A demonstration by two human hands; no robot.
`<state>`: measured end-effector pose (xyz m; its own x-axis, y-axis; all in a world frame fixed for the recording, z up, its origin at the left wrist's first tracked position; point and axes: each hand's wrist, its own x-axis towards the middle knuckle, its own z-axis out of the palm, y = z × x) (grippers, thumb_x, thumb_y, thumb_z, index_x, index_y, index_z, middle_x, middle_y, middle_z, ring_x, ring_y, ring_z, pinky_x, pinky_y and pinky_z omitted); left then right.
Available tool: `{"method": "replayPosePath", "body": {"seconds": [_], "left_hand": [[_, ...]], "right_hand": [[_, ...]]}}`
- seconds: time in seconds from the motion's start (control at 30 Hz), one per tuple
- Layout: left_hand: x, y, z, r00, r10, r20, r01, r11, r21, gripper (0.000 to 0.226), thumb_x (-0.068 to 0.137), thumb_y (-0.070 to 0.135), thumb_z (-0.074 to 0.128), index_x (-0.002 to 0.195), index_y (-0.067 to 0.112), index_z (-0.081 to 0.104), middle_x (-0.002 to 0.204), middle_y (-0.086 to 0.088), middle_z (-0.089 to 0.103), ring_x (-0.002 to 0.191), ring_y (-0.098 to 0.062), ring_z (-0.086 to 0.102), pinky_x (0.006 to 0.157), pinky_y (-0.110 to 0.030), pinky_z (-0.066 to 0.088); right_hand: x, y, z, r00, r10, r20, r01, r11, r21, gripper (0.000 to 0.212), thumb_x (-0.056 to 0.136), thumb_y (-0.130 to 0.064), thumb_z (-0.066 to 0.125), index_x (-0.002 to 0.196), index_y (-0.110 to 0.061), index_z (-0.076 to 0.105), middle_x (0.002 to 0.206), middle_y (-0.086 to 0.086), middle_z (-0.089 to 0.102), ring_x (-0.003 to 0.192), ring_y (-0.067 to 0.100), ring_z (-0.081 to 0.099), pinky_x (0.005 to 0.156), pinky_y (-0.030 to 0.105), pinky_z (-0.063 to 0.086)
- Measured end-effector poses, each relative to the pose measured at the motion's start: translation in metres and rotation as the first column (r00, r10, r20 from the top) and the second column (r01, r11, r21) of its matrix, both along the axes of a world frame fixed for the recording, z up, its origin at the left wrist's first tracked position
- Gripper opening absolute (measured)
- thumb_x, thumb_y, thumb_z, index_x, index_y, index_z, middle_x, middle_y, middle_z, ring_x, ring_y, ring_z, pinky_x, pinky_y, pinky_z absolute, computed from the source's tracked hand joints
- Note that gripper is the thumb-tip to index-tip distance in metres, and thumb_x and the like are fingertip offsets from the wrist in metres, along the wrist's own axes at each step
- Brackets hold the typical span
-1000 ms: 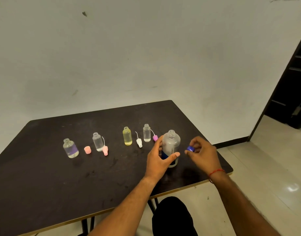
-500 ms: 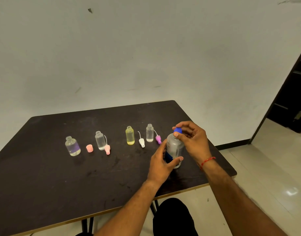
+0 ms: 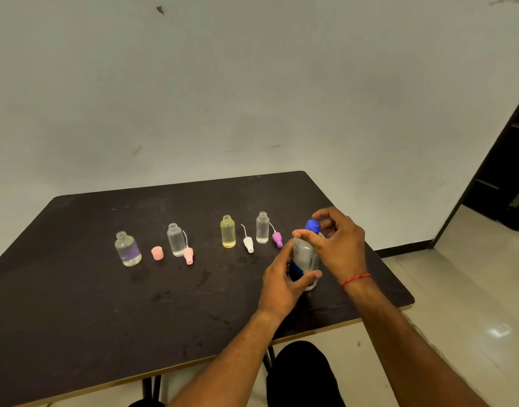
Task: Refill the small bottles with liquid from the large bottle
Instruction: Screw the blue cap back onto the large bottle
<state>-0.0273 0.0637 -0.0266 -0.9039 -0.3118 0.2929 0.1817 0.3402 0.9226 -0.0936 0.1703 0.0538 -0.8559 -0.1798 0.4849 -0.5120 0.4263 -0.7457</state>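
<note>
The large clear bottle (image 3: 305,254) stands upright on the dark table (image 3: 76,318) near its right edge. My left hand (image 3: 281,283) wraps its lower body. My right hand (image 3: 337,245) pinches the blue cap (image 3: 312,226) on the bottle's neck. Several small uncapped bottles stand in a row to the left: a clear one with purple tint (image 3: 127,249), a clear one (image 3: 175,240), a yellow one (image 3: 228,232) and another clear one (image 3: 262,228). Each holds liquid.
Loose caps lie between the small bottles: a pink cap (image 3: 157,253), a pink nozzle cap (image 3: 188,255), a white nozzle cap (image 3: 248,244) and a purple nozzle cap (image 3: 277,239). The table's front edge (image 3: 340,326) runs close to my knee. A dark doorway (image 3: 504,177) opens at the right.
My right hand brought the blue cap from beside the large bottle onto its neck and now grips it there. My left hand has kept hold of the bottle.
</note>
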Motion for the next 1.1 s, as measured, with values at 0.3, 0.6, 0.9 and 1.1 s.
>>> {"method": "replayPosePath", "body": {"seconds": [0.3, 0.6, 0.9, 1.1], "left_hand": [[0.002, 0.001, 0.001, 1.0, -0.008, -0.01, 0.008, 1.0, 0.017, 0.074, 0.078, 0.045, 0.083, 0.132, 0.067, 0.037, 0.133, 0.028, 0.058, 0.126, 0.004, 0.054, 0.105, -0.02, 0.047], [0.002, 0.001, 0.003, 1.0, -0.016, -0.01, 0.016, 0.999, 0.04, 0.073, 0.079, 0.045, 0.083, 0.136, 0.062, 0.04, 0.135, 0.026, 0.059, 0.128, 0.003, 0.054, 0.107, -0.022, 0.047], [0.002, 0.0, 0.002, 1.0, 0.003, -0.005, -0.003, 0.999, 0.04, 0.075, 0.078, 0.042, 0.085, 0.13, 0.07, 0.038, 0.131, 0.031, 0.058, 0.126, 0.007, 0.053, 0.106, -0.02, 0.048], [0.002, 0.0, 0.003, 1.0, -0.004, 0.008, 0.004, 1.0, 0.023, 0.076, 0.08, 0.039, 0.083, 0.127, 0.076, 0.036, 0.127, 0.04, 0.056, 0.123, 0.012, 0.052, 0.101, -0.01, 0.044]], "right_hand": [[0.006, 0.009, -0.001, 0.99, 0.141, -0.025, -0.143, 0.987, -0.072, 0.033, 0.083, -0.011, 0.074, 0.106, -0.033, 0.067, 0.103, -0.016, 0.067, 0.098, -0.004, 0.061, 0.089, 0.023, 0.055], [0.005, 0.004, -0.002, 0.995, 0.086, 0.056, -0.081, 0.993, -0.088, 0.046, 0.08, -0.038, 0.076, 0.121, -0.03, 0.057, 0.105, -0.014, 0.062, 0.098, 0.003, 0.06, 0.077, 0.015, 0.049], [0.006, 0.0, 0.0, 0.999, 0.031, 0.023, -0.028, 0.994, -0.109, 0.03, 0.073, -0.027, 0.083, 0.093, -0.032, 0.062, 0.089, -0.015, 0.065, 0.083, 0.003, 0.063, 0.071, 0.012, 0.051], [0.008, 0.002, -0.005, 0.993, 0.1, 0.058, -0.092, 0.988, -0.122, 0.053, 0.08, -0.031, 0.077, 0.128, -0.029, 0.054, 0.112, -0.013, 0.062, 0.103, 0.002, 0.059, 0.082, 0.015, 0.049]]}}
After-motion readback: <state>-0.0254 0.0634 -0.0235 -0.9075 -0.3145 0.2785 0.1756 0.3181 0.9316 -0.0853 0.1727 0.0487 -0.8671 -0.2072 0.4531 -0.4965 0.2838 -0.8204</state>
